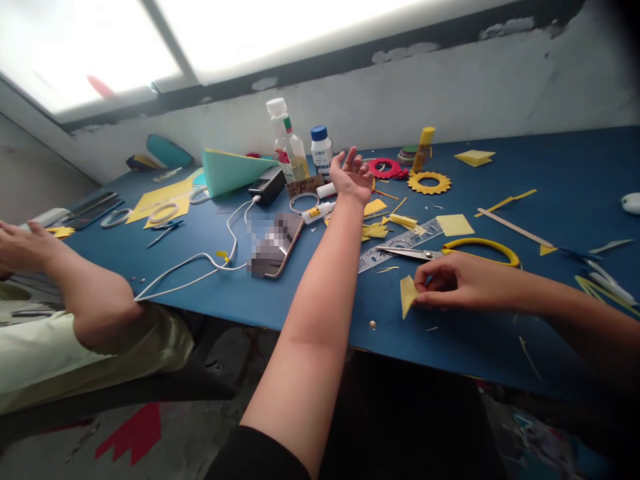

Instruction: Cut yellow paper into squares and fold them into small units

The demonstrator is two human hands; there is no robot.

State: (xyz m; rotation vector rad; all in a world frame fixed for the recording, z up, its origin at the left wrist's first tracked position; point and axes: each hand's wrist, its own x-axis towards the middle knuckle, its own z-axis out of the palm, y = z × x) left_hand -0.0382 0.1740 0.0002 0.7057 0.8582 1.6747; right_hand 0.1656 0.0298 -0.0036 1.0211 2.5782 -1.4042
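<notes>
My left hand (353, 176) is stretched far forward, palm up, fingers loosely curled and apart, with nothing seen in it. It is beside the white bottle with a blue cap (321, 150) and the red scalloped ring (384, 168). Near the front of the table, my right hand (440, 281) pinches a small folded yellow paper (408, 297) between thumb and fingers. Just behind that hand lie scissors with yellow handles (483, 245), their blades over a clear ruler (370, 259). Yellow paper scraps (377, 230) are scattered between my hands.
On the blue table (210, 293) lie a phone (283, 247), a white cable (187, 260) and a black power bank (267, 185). A clear bottle (290, 148), a glue stick (424, 150) and a yellow ring (429, 183) stand or lie behind. Another person's arm (95, 287) rests at left.
</notes>
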